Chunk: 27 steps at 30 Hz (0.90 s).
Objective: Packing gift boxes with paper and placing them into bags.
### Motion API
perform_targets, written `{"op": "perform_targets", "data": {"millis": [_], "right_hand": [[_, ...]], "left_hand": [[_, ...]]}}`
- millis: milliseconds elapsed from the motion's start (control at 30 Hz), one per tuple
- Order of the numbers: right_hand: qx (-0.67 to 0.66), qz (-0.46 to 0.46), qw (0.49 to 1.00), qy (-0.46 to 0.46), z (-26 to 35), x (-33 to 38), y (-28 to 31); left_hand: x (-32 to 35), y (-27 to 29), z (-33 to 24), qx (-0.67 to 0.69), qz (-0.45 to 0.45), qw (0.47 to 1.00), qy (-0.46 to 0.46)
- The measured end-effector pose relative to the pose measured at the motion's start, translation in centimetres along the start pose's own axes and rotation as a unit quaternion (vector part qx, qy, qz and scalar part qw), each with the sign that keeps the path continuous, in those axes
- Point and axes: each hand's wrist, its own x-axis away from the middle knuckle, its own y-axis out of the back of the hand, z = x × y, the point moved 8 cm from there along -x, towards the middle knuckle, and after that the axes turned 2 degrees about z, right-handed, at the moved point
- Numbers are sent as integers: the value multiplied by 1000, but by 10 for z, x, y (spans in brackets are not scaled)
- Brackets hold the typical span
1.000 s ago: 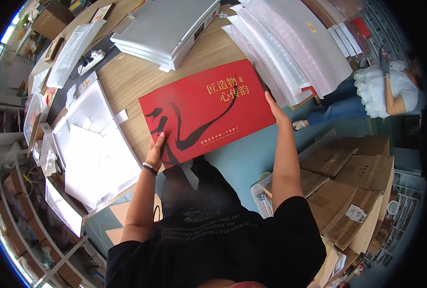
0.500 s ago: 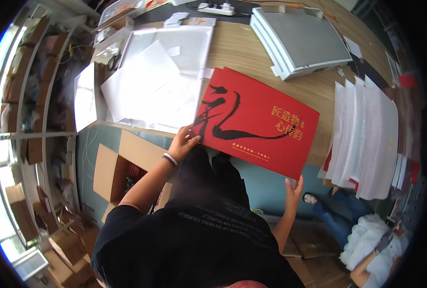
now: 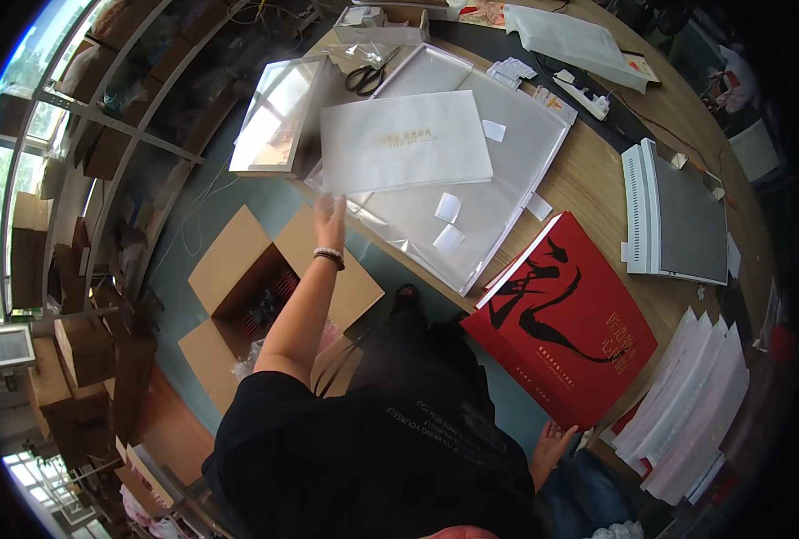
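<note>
My left hand reaches out to the near edge of a white sleeve with faint gold print. Its fingers are stretched out and slightly blurred, and I cannot tell whether they touch the sleeve. A large flat red box with black brush strokes and gold print lies at the table's front edge, its near corner jutting past it. Beside that corner is my right hand, palm up with fingers apart, the fingertips at the box's edge. The sleeve rests on a clear-covered white tray.
A glossy-topped box and black scissors sit behind the sleeve. Stacked white sleeves stand at the right, before a grey device. An open carton is on the floor at left. A power strip lies farther back.
My left hand has let go of the red box and moved left to the white sleeve. The view has swung left. The box now lies lower, at the table's edge.
</note>
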Motion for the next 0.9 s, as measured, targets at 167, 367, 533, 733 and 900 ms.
{"op": "perform_targets", "data": {"millis": [167, 367, 533, 733, 900], "right_hand": [[-123, -29, 991, -36, -27, -12, -14], [95, 43, 959, -262, -89, 67, -79], [342, 296, 844, -288, -147, 117, -259], [484, 632, 598, -94, -220, 184, -494], [590, 641, 447, 204, -211, 221, -545]], "left_hand": [[-143, 140, 67, 204, -212, 905, 308], [-169, 111, 71, 257, -52, 929, 263], [-160, 121, 9, 319, -16, 919, 231], [-171, 128, -10, 413, -74, 897, 135], [-154, 142, -49, 406, -56, 906, 103]]}}
